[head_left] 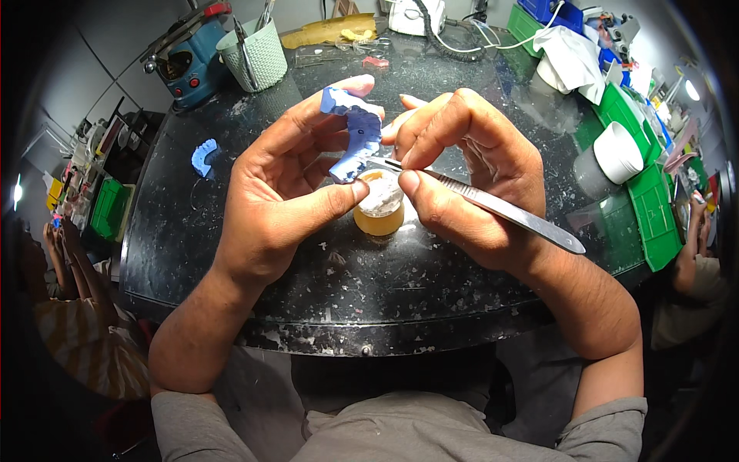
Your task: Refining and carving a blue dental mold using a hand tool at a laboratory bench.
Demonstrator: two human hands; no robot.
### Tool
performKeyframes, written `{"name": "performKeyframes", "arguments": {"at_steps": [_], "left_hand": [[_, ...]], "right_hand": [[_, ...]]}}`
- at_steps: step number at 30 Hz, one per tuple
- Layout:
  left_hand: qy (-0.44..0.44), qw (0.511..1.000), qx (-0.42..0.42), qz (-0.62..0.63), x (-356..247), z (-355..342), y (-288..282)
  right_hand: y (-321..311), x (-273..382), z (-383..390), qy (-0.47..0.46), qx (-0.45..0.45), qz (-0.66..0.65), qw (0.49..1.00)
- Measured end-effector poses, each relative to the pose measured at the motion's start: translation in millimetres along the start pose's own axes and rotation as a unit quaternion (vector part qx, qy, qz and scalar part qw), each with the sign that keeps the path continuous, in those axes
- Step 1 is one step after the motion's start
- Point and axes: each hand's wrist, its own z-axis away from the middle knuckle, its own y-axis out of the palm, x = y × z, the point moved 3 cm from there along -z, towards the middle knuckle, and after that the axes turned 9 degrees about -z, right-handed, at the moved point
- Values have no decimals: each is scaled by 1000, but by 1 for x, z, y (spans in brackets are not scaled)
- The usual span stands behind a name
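A blue dental model (360,132), arch-shaped with a row of teeth, is gripped by my left hand (281,181), thumb at its lower end and fingers behind it. My right hand (477,173) pinches a metal scalpel (493,202) with a ridged handle, its tip against or very near the model's lower end; I cannot tell if they touch. Just below the model stands a small jar (379,219) with amber contents and a whitish, powdery top. Another blue dental model (203,159) lies apart on the black table (331,296), left of my left hand.
At the back left are a blue machine (188,69) and a pale green basket (254,58) of tools. A white device (416,17) with a coiled cord stands at the back. On the right are green bins (653,215) and a white cup (618,148). Other people work at both sides.
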Motion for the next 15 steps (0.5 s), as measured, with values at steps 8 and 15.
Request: {"name": "performKeyframes", "arguments": {"at_steps": [8, 15], "left_hand": [[-9, 1000, -2, -4, -3, -1, 0], [10, 1000, 8, -10, 0, 0, -3]], "right_hand": [[1, 2, 0, -2, -7, 0, 1000], [1, 2, -1, -5, 0, -3, 1000]]}}
